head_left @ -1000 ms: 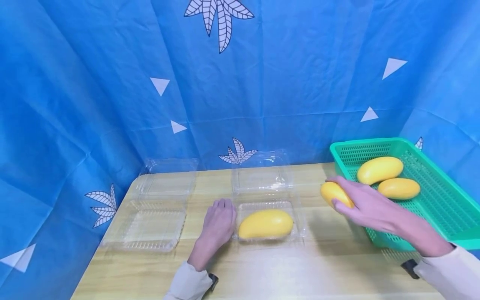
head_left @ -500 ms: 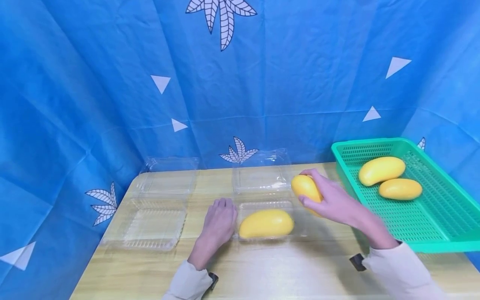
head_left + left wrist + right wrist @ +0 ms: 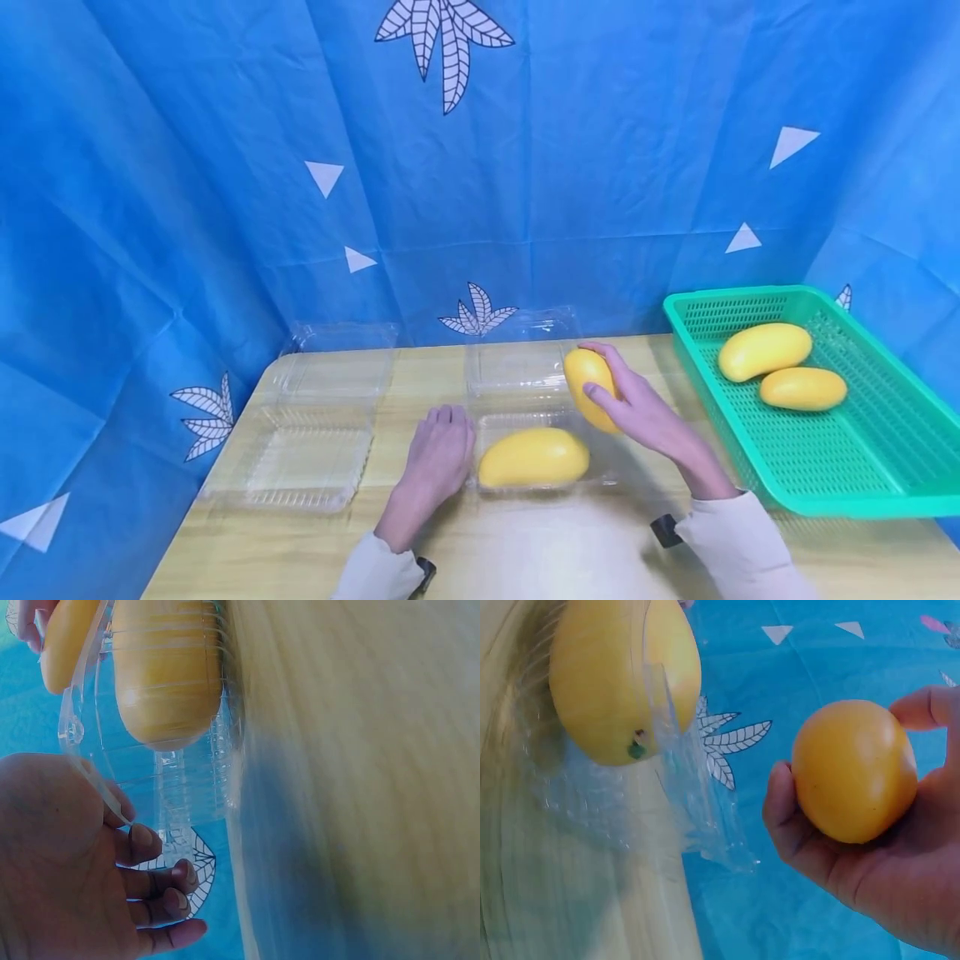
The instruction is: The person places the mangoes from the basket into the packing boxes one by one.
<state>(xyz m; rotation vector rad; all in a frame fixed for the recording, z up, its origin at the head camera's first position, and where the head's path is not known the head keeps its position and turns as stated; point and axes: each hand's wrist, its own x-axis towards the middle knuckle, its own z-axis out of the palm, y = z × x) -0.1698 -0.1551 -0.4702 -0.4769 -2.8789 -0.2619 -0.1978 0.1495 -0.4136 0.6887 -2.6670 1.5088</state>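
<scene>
My right hand (image 3: pixel 632 402) grips a yellow mango (image 3: pixel 588 385), thumb on one side and fingers round the other. It holds the fruit tilted, above the right side of an open clear plastic clamshell container (image 3: pixel 491 423). Another mango (image 3: pixel 534 457) lies lengthwise in the container's near half; a dark green stem spot (image 3: pixel 636 750) marks its end in the right wrist view. At the container's left edge is my left hand (image 3: pixel 440 450). In the left wrist view its curled fingers (image 3: pixel 142 844) and thumb hold the clear rim (image 3: pixel 101 787).
A second open clear clamshell container (image 3: pixel 303 458) stands at the left of the wooden table (image 3: pixel 570 550). On the right is a green perforated basket (image 3: pixel 847 467) holding two mangoes (image 3: pixel 765 350). A blue patterned curtain (image 3: pixel 600 167) hangs behind the table.
My right hand has carried its mango leftward, from beside the basket to over the container's right side, and turned it more upright. My left hand has stayed at the container's edge.
</scene>
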